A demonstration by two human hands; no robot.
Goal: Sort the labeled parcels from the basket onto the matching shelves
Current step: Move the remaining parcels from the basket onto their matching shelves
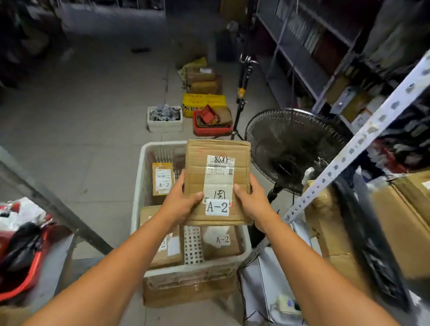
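I hold a flat brown cardboard parcel (217, 173) above the white basket (141, 183), its white label reading A-2 facing me. My left hand (180, 201) grips its lower left edge with the thumb on top. My right hand (251, 198) grips its lower right edge the same way. Inside the basket lie more parcels: a small brown one marked A-2 (162, 179) at the back left, a pale one marked A-2 (220, 237) at the front right, and another partly hidden under my left forearm.
A black pedestal fan (291, 147) stands right of the basket. A metal shelf rack (379, 123) with cardboard boxes (408, 222) fills the right. A red basket (23, 264) sits at lower left. Crates and boxes (205, 106) lie on the floor ahead, beside a tripod stand (242, 88).
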